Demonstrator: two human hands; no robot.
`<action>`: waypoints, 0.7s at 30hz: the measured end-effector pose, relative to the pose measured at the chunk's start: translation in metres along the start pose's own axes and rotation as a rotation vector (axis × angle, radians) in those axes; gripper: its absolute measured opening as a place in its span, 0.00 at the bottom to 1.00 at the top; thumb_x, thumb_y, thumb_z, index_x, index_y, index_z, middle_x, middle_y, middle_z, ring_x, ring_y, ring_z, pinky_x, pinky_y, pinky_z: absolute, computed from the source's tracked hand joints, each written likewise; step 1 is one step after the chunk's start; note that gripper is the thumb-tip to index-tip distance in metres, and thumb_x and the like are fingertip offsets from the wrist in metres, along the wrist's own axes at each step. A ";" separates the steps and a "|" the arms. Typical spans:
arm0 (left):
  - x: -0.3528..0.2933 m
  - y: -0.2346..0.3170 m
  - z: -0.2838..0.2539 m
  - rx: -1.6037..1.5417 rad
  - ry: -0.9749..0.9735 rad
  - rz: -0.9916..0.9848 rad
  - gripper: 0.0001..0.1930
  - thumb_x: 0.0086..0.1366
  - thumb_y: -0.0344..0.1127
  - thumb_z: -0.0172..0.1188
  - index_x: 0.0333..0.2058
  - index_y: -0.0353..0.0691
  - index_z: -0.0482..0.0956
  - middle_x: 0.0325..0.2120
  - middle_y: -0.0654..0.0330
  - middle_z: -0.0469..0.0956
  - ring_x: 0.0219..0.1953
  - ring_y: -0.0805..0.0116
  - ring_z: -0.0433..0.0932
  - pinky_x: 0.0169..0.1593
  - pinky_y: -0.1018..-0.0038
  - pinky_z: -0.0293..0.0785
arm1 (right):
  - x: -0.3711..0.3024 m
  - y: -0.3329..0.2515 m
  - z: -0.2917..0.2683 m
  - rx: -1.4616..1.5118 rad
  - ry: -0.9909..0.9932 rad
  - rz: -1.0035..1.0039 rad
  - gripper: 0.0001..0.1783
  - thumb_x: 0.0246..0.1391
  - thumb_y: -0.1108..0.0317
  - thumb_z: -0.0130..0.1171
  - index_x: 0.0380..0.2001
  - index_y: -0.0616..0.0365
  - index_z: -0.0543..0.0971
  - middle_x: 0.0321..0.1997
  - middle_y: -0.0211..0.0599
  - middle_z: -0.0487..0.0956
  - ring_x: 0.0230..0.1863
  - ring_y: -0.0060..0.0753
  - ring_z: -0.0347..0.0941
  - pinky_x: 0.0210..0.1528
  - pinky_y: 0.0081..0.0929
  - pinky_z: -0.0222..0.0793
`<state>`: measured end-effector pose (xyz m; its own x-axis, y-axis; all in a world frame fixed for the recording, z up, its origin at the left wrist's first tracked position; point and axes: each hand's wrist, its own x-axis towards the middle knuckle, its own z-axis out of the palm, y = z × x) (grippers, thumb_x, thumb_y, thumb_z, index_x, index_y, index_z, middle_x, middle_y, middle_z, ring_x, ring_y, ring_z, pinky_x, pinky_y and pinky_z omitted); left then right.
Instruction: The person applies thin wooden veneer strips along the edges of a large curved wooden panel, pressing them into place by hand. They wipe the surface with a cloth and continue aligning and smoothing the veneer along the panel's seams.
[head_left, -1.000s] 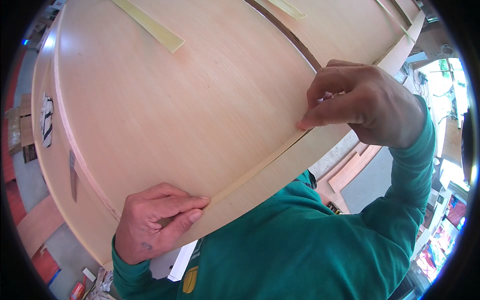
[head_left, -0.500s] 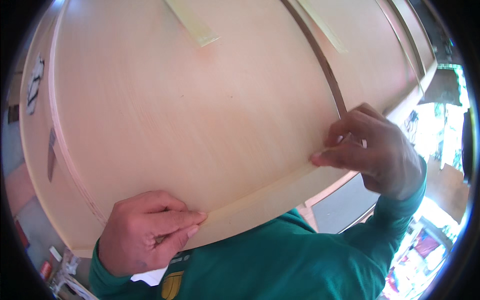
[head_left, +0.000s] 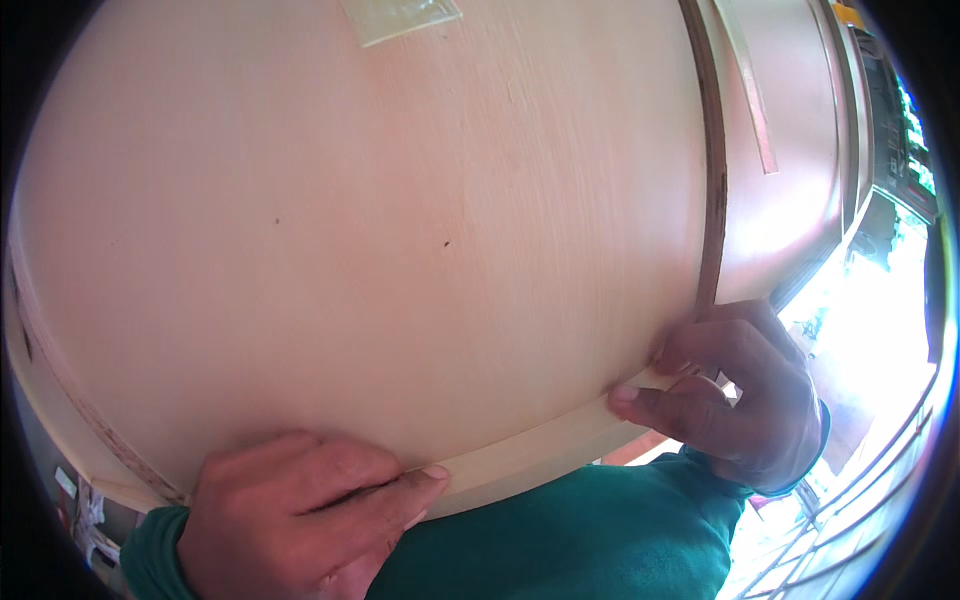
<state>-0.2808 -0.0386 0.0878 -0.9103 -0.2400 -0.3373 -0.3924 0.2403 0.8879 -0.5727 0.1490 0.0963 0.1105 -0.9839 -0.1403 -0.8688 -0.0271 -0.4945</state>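
Note:
A broad pale wood panel (head_left: pixel 400 250) fills most of the view. Along its near edge runs a flat, pale strip (head_left: pixel 530 445) that looks like tape. At the lower left my left hand (head_left: pixel 300 510) is closed, with thumb and finger pressed on the strip's left part. My right hand (head_left: pixel 745 390) pinches the strip's right part between thumb and bent fingers, close to the lower end of a dark brown band (head_left: pixel 715 150). The undersides of both grips are hidden.
A short translucent strip (head_left: pixel 405 18) lies on the panel near the top, and a narrow pale strip (head_left: pixel 750 95) lies right of the brown band. A raised border (head_left: pixel 95 425) follows the panel's left side. Bright metal bars (head_left: pixel 860 510) stand at the lower right.
The view has moved closer to the panel. My right hand is lower, near my left hand's level, and now grips the strip beside the brown band. My left hand stays on the strip.

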 end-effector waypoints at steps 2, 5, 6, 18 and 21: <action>-0.002 -0.002 -0.003 -0.015 -0.005 -0.030 0.19 0.55 0.17 0.72 0.46 0.37 0.95 0.37 0.51 0.87 0.35 0.50 0.87 0.40 0.61 0.84 | 0.003 -0.003 0.001 0.002 -0.021 -0.018 0.21 0.36 0.67 0.87 0.40 0.46 0.99 0.40 0.32 0.85 0.40 0.32 0.82 0.36 0.27 0.83; -0.010 -0.005 -0.006 0.001 -0.003 -0.048 0.18 0.58 0.17 0.71 0.47 0.36 0.94 0.37 0.51 0.87 0.36 0.50 0.87 0.40 0.61 0.84 | 0.014 -0.010 0.002 -0.003 -0.041 -0.009 0.19 0.38 0.68 0.84 0.39 0.46 0.98 0.39 0.32 0.84 0.40 0.31 0.81 0.36 0.27 0.82; -0.011 -0.003 -0.005 0.018 0.006 -0.054 0.17 0.59 0.17 0.71 0.47 0.35 0.94 0.38 0.51 0.87 0.36 0.50 0.87 0.41 0.61 0.84 | 0.017 -0.011 0.001 -0.007 -0.047 -0.009 0.18 0.39 0.68 0.82 0.39 0.47 0.98 0.39 0.32 0.84 0.40 0.32 0.81 0.36 0.27 0.81; 0.002 0.012 0.008 0.292 -0.031 0.155 0.18 0.64 0.25 0.78 0.53 0.33 0.93 0.42 0.52 0.88 0.36 0.59 0.86 0.40 0.69 0.83 | 0.003 -0.001 -0.003 0.105 0.158 -0.095 0.24 0.35 0.82 0.61 0.38 0.58 0.93 0.44 0.38 0.88 0.48 0.48 0.83 0.50 0.41 0.77; 0.019 0.014 0.015 0.222 -0.028 0.184 0.16 0.68 0.24 0.76 0.54 0.31 0.92 0.42 0.51 0.88 0.36 0.62 0.86 0.41 0.71 0.82 | -0.008 -0.006 -0.008 0.026 0.441 -0.082 0.24 0.39 0.86 0.58 0.40 0.60 0.93 0.46 0.42 0.88 0.47 0.48 0.85 0.49 0.40 0.80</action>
<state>-0.3056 -0.0258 0.0892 -0.9710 -0.1475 -0.1879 -0.2364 0.4780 0.8459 -0.5726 0.1555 0.1074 -0.0430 -0.9600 0.2766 -0.8527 -0.1091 -0.5109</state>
